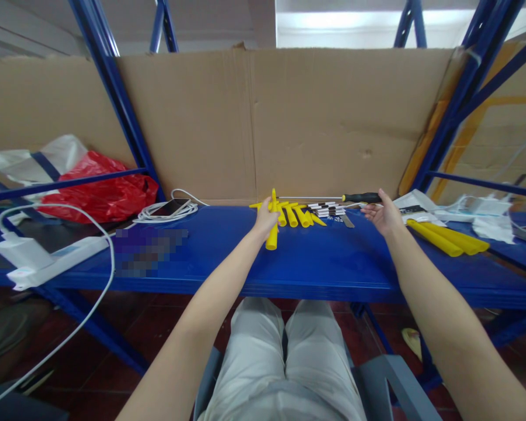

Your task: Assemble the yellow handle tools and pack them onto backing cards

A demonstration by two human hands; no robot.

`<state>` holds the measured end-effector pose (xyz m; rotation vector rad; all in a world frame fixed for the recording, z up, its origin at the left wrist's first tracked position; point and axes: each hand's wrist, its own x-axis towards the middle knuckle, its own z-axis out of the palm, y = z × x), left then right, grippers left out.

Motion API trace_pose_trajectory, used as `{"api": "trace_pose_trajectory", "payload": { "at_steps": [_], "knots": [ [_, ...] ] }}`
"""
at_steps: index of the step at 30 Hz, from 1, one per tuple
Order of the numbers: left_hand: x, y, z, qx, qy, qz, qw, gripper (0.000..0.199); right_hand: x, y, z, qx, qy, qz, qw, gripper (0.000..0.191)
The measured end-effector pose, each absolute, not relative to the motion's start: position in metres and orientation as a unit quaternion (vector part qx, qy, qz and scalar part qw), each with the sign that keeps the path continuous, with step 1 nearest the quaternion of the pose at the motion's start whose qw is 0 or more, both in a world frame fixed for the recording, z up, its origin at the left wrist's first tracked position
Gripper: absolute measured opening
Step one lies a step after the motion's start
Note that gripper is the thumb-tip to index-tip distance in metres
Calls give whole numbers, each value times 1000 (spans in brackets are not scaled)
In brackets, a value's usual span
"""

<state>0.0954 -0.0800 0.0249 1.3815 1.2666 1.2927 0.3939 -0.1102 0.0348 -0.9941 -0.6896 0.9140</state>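
My left hand [266, 218] is closed around a yellow tapered plastic piece [272, 238], upright, with a crosspiece sticking out at the side. My right hand [384, 215] holds the end of a screwdriver [363, 197] with a black and yellow handle. Its long thin shaft runs level to the left, toward the yellow piece; whether the tip touches it is too small to tell. Between my hands, several yellow tapered pieces [291, 216] lie on the blue table [324, 257]. Beside them are a stack of small black-and-white items [326, 209] and a flat grey metal strip [347, 221].
Larger yellow tubes [442, 237] lie at right, near white packaging [416, 204]. At left are a white power strip [61, 260], a coiled white cable [158, 216], a phone [170, 207] and a red plastic bag [103, 187]. A cardboard panel [193, 123] stands behind.
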Motion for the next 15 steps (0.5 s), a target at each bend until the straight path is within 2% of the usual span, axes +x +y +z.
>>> {"api": "trace_pose_trajectory", "payload": {
  "at_steps": [6, 15],
  "knots": [
    [89, -72, 23, 527, 521, 538, 402, 67, 398, -109, 33, -462, -299, 415, 725, 30],
    [90, -63, 14, 551, 521, 520, 393, 70, 391, -110, 32, -499, -351, 450, 652, 27]
  ]
}}
